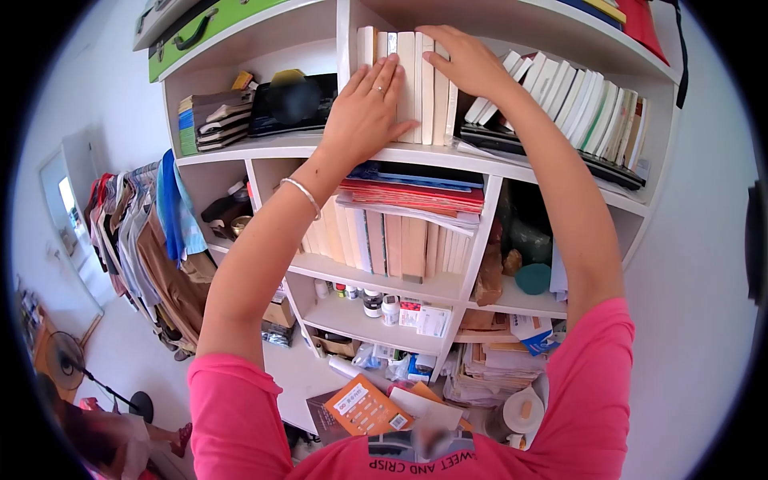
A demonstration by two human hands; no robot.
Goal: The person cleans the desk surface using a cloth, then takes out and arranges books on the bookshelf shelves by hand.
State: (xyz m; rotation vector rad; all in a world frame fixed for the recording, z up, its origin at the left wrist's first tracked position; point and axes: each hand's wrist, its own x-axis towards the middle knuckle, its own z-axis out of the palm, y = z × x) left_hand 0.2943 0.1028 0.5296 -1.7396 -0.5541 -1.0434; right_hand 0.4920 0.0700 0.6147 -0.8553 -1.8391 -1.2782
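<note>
Both arms reach up to a row of upright white and cream books (406, 88) on the upper shelf. My left hand (364, 112) lies against the spines at the row's left part, fingers extended and thumb apart. My right hand (466, 60) rests over the top right of the same row, its fingers bent onto the upper edges of the books. To the right, more books (588, 104) lean leftward on top of a dark flat object (604, 170). Left of the upright divider, a black flat item (294, 104) stands beside a stack of striped and grey things (220, 120).
Below are red and blue folders (408, 196), another book row (392, 240), bottles (390, 310) and stacked papers (488, 372). An orange book (368, 406) lies lower down. Left are hanging clothes (152, 248), a fan (68, 360) and another person (112, 440).
</note>
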